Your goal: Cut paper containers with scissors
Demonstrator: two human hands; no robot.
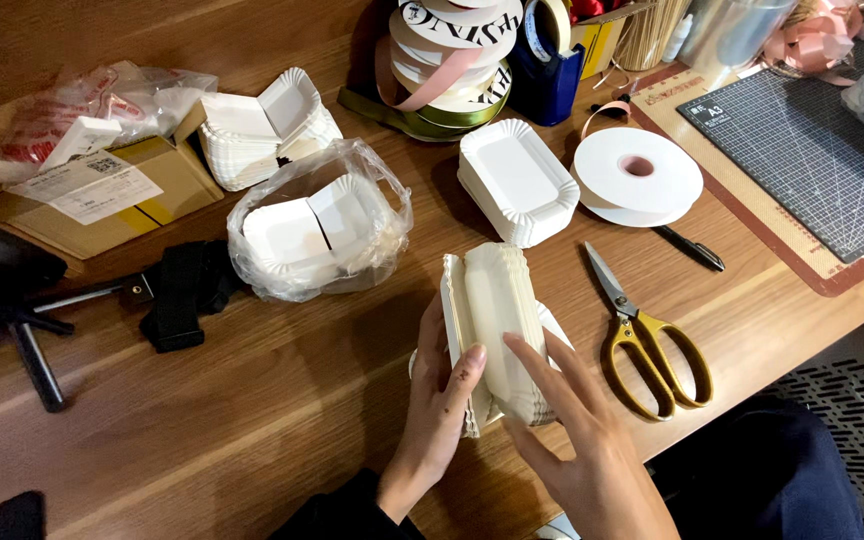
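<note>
A stack of white paper trays [497, 325] stands on its edge near the front of the wooden table [252, 400]. My left hand [437, 410] wraps the stack's left side, with the thumb pressed on its front face. On the right side of the stack, my right hand [577, 440] rests with its fingers spread and touching the trays. Another neat stack of the same trays [517, 180] lies flat behind it.
Yellow-handled scissors [647, 345] and a black pen [690, 248] lie to the right, with a white ribbon roll [637, 175] and a cutting mat [812, 160] beyond. At the left sit a plastic bag of trays [317, 235], loose trays [262, 130], a cardboard box [102, 190] and a black clamp [177, 295].
</note>
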